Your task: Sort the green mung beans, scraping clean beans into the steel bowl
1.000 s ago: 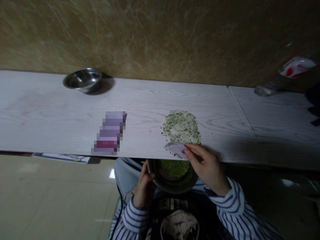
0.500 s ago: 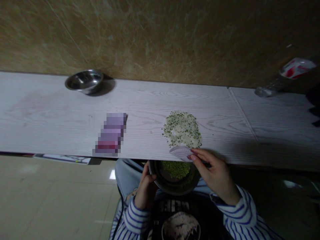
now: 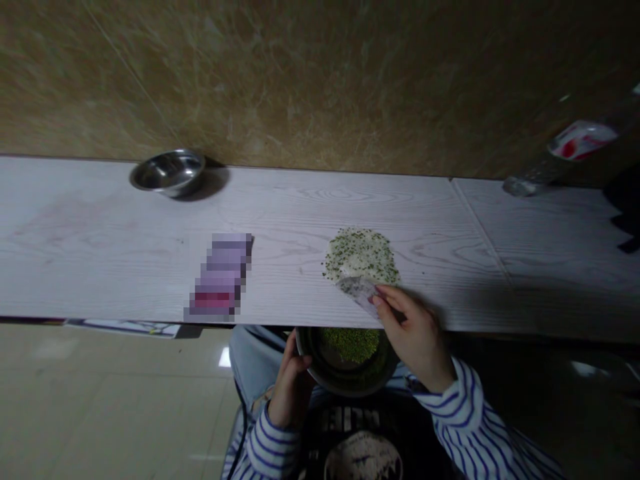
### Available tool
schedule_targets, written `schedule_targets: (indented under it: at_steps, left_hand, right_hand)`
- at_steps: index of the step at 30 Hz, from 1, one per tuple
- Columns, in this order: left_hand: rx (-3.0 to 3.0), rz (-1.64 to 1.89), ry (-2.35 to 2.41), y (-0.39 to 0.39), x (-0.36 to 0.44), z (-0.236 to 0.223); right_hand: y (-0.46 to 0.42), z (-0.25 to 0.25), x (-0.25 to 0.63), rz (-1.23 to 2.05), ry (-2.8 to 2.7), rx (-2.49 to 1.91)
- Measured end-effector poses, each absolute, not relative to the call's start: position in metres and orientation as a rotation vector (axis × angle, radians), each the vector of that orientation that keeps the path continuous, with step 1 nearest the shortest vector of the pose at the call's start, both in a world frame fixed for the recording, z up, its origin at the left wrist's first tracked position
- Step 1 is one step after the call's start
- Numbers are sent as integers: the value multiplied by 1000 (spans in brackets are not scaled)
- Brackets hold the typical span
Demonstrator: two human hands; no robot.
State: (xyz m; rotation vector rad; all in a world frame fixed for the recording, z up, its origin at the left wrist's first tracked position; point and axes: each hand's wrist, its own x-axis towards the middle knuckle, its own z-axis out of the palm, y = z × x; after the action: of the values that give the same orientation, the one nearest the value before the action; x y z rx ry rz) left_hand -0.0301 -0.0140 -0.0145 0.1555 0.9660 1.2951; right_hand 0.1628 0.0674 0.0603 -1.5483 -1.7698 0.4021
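Clear curved scraper (image 3: 356,287), maybe a protractor: I see it at the near edge of the white-and-green grain spread (image 3: 363,250), on the tabletop (image 3: 280,213). Right hand (image 3: 419,337) pinches its end, fingers closed. Left hand (image 3: 290,383) is clamped on the side of the dark bowl (image 3: 350,389), just below the table edge. Hands apart. Progress, my call: partway. Green grains (image 3: 353,343) lie gathered in that bowl; plenty of green bits sit mixed with the white on the table, unsorted. Further out I get a pixelated item (image 3: 220,273), a steel bowl (image 3: 170,190) near the wall, and a bottle (image 3: 583,140) far right.
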Motion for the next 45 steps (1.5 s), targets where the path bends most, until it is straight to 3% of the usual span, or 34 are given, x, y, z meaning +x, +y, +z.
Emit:
schedule_targets:
  at_steps: [26, 45]
  left_hand:
    - [201, 1296, 938, -13, -29, -16]
    - [199, 1320, 934, -12, -29, -15]
  right_hand:
    - [74, 69, 171, 319, -1875, -1418]
    - [50, 60, 198, 444, -1800, -1505]
